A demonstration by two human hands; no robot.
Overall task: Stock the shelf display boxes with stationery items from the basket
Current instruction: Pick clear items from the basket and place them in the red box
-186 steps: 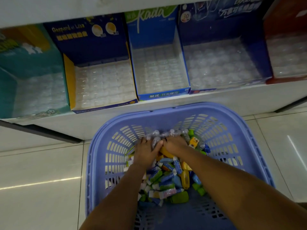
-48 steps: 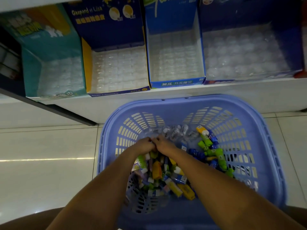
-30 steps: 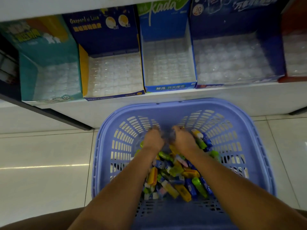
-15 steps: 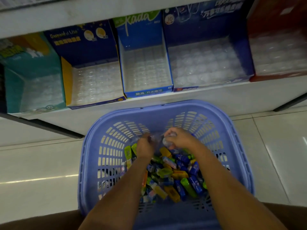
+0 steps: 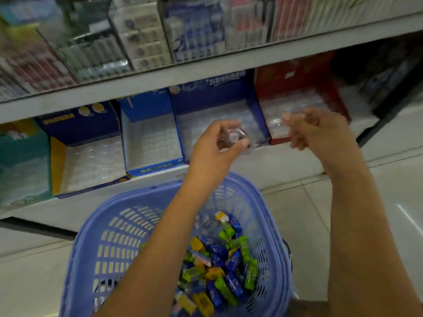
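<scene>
Motion blur hides what the right hand (image 5: 320, 131) holds

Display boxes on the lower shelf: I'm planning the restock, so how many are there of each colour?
Teal box: 1
Blue boxes: 3
Red box: 1
Total: 5

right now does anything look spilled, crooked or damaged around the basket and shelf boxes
Nothing stands out. The stationery items lie heaped inside the basket, none on the floor, and the display boxes stand in a row on the shelf. The left hand holds a clear item; blur would hide small damage.
</scene>
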